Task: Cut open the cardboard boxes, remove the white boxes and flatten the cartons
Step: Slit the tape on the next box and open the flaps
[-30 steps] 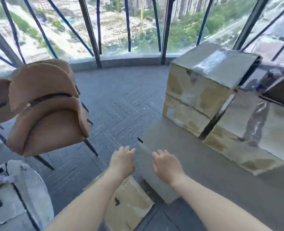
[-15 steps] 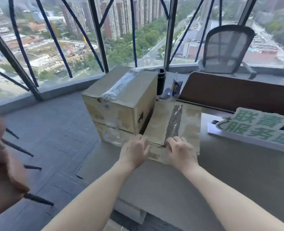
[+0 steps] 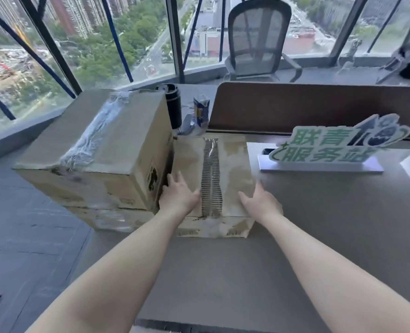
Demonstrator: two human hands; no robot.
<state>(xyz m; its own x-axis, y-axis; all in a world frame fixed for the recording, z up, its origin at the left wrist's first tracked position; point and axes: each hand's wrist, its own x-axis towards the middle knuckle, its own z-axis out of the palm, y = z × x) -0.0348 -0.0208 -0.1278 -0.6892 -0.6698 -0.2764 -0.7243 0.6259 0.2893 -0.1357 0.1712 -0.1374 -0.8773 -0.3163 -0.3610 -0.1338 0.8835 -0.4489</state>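
Since half a second ago both hands have spread apart, the left hand (image 3: 178, 197) flat and the right hand (image 3: 261, 203) relaxed at the low taped carton (image 3: 232, 169) on the desk (image 3: 223, 272); it probably feels stiff and rather heavy, best gripped at its side edges.

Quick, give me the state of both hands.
Left hand: open, flat on the low box.
Right hand: open, at that box's right edge.

both arms outstretched, left hand (image 3: 178, 197) and right hand (image 3: 261, 203) flat (fingers straight).
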